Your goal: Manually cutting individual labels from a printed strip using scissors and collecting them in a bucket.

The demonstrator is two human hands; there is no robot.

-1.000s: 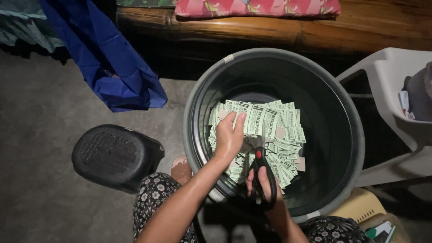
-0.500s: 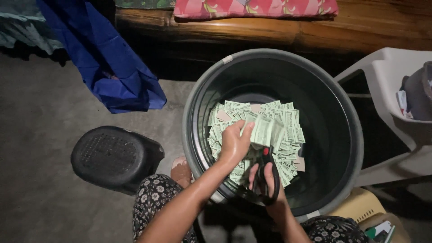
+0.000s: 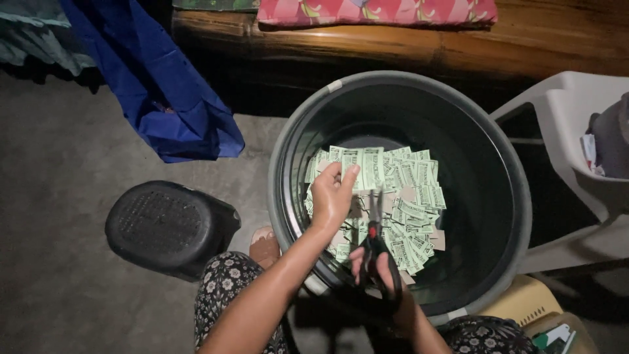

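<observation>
Left grip (image 3: pixel 333 195) pinches green paper sheet (image 3: pixel 362 167); right (image 3: pixel 377 265) holds scissors (image 3: pixel 375 226).

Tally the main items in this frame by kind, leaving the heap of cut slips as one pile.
Hands: 2, the left hand holding a green printed sheet, the right hand holding scissors
Green printed sheet: 1
Scissors: 1
Large grey tub: 1
Pile of green paper slips: 1
Black overturned basket: 1
White plastic chair: 1
Total: 8

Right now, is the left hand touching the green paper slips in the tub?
Touching. The head view shows the left hand with its fingers over the edge of a green paper strip above the pile inside the grey tub.
</observation>
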